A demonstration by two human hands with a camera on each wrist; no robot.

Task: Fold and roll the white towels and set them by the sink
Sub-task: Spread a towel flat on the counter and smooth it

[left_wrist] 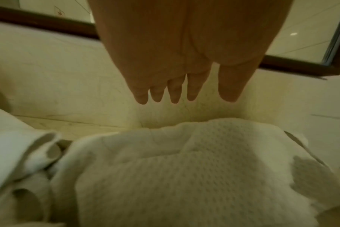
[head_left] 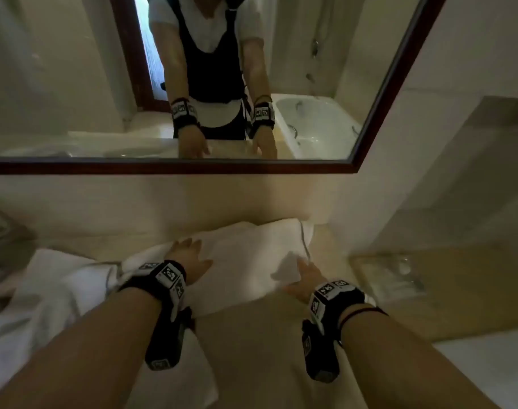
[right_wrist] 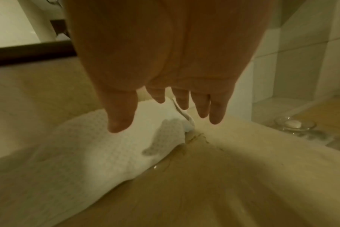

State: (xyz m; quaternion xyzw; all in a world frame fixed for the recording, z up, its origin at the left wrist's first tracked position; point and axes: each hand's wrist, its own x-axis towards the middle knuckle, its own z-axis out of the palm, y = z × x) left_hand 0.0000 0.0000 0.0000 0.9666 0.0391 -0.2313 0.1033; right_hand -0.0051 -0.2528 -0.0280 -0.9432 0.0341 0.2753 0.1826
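A white waffle-weave towel lies folded on the beige counter against the back wall, with a rolled edge at its far side. My left hand hovers over the towel's left part with straight fingers and holds nothing; the left wrist view shows the hand above the towel. Over the towel's right end my right hand hangs flat and open. From the right wrist, the hand sits above the towel near its corner. A second crumpled white towel lies to the left.
A dark-framed mirror runs along the wall above the counter. A clear glass dish with a soap stands on a glass tray at the right. The wall turns a corner at the right.
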